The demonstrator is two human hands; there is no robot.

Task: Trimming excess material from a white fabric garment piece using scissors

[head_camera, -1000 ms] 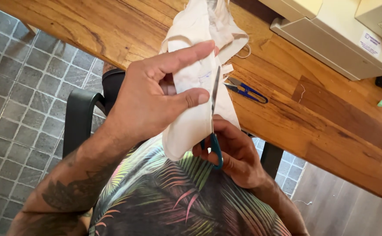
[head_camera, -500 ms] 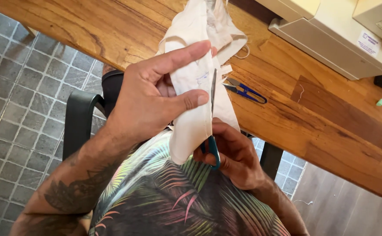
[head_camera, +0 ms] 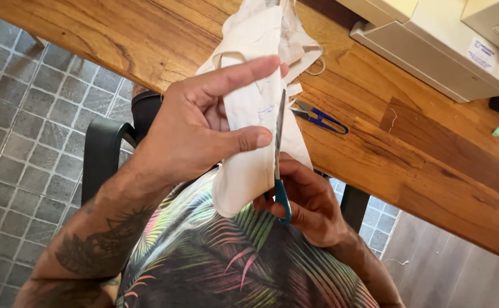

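While the left hand (head_camera: 195,128) pinches the cloth (head_camera: 255,142) between thumb and fingers above the table (head_camera: 118,34) edge, the right hand (head_camera: 309,202) grips scissors (head_camera: 279,165), blades against the cloth.

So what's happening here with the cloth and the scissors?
A person is cutting a piece of off-white cloth at a wooden table. The left hand holds the cloth up, pinched between thumb and fingers, while the right hand works teal-handled scissors up its edge, blades pointing away from the body. A small pair of blue snips lies on the table, and a cream sewing machine stands behind.
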